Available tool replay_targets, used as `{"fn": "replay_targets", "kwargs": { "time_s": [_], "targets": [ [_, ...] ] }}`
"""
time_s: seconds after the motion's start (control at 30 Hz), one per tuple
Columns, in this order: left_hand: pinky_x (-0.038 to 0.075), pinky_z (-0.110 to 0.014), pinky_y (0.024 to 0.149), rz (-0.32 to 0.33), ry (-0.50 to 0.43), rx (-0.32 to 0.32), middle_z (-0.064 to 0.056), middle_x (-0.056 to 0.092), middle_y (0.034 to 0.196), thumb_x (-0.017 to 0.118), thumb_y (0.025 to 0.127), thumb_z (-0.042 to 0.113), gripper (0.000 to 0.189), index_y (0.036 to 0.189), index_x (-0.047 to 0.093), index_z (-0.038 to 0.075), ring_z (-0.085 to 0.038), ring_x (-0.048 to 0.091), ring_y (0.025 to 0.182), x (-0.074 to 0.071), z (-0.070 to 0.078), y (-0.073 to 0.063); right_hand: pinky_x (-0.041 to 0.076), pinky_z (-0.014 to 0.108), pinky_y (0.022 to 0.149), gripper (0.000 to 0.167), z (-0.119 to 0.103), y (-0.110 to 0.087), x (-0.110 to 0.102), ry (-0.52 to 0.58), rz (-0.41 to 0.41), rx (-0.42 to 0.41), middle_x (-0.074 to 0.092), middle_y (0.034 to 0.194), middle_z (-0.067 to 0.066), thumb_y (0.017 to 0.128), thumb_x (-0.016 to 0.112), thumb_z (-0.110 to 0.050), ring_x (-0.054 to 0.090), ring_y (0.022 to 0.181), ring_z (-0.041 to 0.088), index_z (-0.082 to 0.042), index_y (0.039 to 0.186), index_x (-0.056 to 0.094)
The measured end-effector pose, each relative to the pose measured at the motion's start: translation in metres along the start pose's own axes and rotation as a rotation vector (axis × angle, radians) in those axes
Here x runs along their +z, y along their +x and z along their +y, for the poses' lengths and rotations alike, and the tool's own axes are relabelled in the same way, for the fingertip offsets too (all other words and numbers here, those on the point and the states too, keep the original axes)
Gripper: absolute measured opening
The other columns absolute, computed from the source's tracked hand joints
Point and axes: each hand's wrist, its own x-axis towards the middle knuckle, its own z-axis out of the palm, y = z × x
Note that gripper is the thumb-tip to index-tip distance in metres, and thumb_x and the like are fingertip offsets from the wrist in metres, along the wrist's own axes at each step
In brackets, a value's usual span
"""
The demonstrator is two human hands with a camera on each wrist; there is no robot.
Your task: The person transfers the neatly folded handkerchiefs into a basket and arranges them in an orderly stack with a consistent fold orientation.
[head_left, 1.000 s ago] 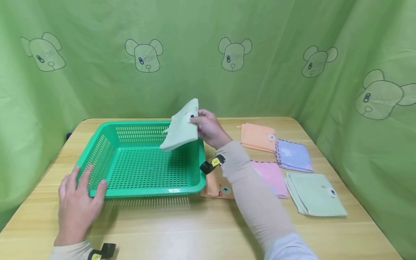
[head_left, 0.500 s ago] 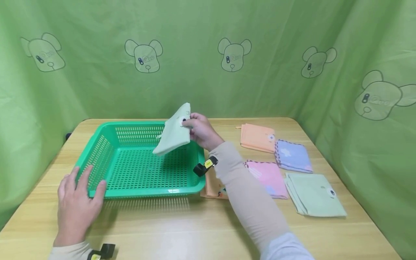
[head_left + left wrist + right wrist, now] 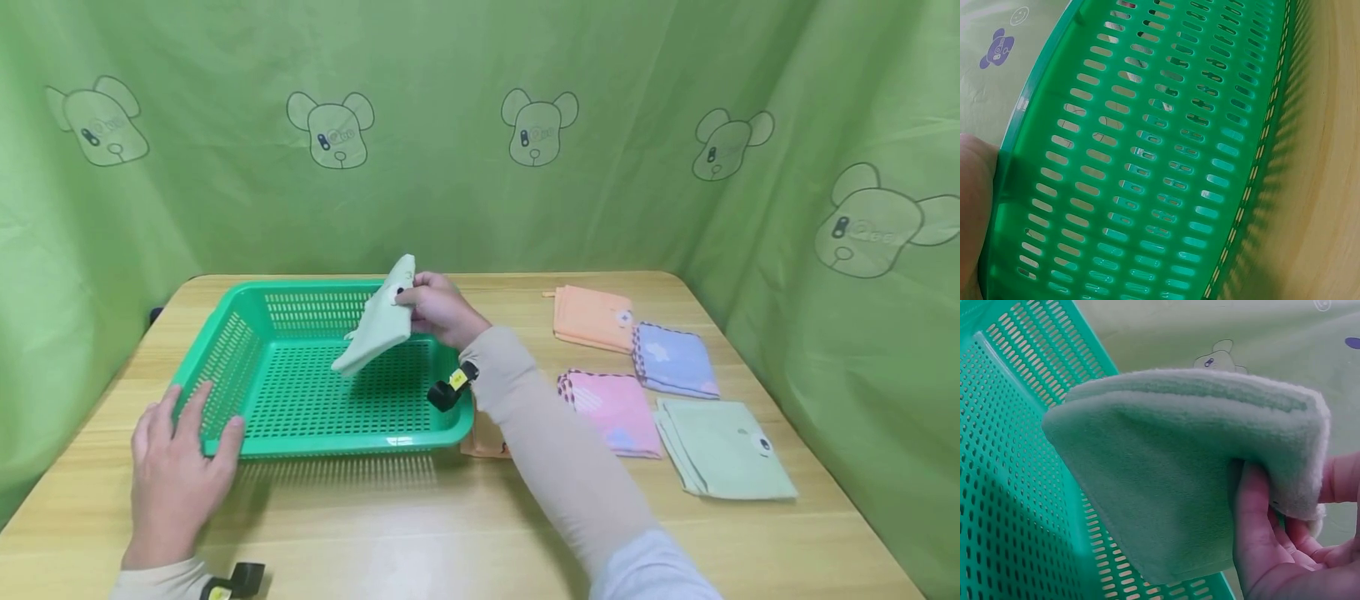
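Note:
A folded pale green towel with an eye design hangs tilted over the right part of a green plastic basket. My right hand pinches it by its right edge, thumb on the near face. The right wrist view shows the towel's thick folded layers, with the right thumb pressed against them. My left hand rests at the basket's front left corner, its fingers spread and fairly straight at the rim. In the left wrist view, the slotted basket wall fills most of the frame.
Right of the basket lie folded towels: orange, blue, pink and pale green. Another orange one is partly hidden by basket and arm. A green curtain encloses the wooden table.
My right hand has carried the pale green towel left and downward, further over the basket. The pink towel shows more fully as the forearm moves off it. My left hand stays in place.

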Motion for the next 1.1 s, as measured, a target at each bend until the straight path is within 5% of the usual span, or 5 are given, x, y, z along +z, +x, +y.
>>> {"fn": "replay_targets", "kwargs": {
  "time_s": [0.53, 1.1],
  "targets": [
    [0.007, -0.070, 0.107, 0.004, -0.009, 0.011, -0.032, 0.019, 0.152, 0.047, 0.099, 0.035, 0.060, 0.148, 0.033, 0.003, -0.054, 0.010, 0.138, -0.002, 0.000, -0.002, 0.056, 0.036, 0.082, 0.037, 0.011, 0.016, 0.022, -0.068, -0.018, 0.076, 0.057, 0.116, 0.020, 0.095, 0.053, 0.003, 0.062, 0.096, 0.029, 0.007, 0.130, 0.043],
    [0.005, -0.067, 0.109, 0.008, -0.019, 0.019, -0.033, 0.019, 0.152, 0.047, 0.098, 0.035, 0.061, 0.148, 0.033, 0.003, -0.053, 0.009, 0.139, -0.001, 0.000, 0.000, 0.053, 0.042, 0.089, 0.031, 0.014, 0.022, 0.038, -0.128, -0.069, 0.139, 0.057, 0.109, 0.016, 0.096, 0.051, 0.005, 0.060, 0.107, 0.034, 0.007, 0.126, 0.044]
  ]
}}
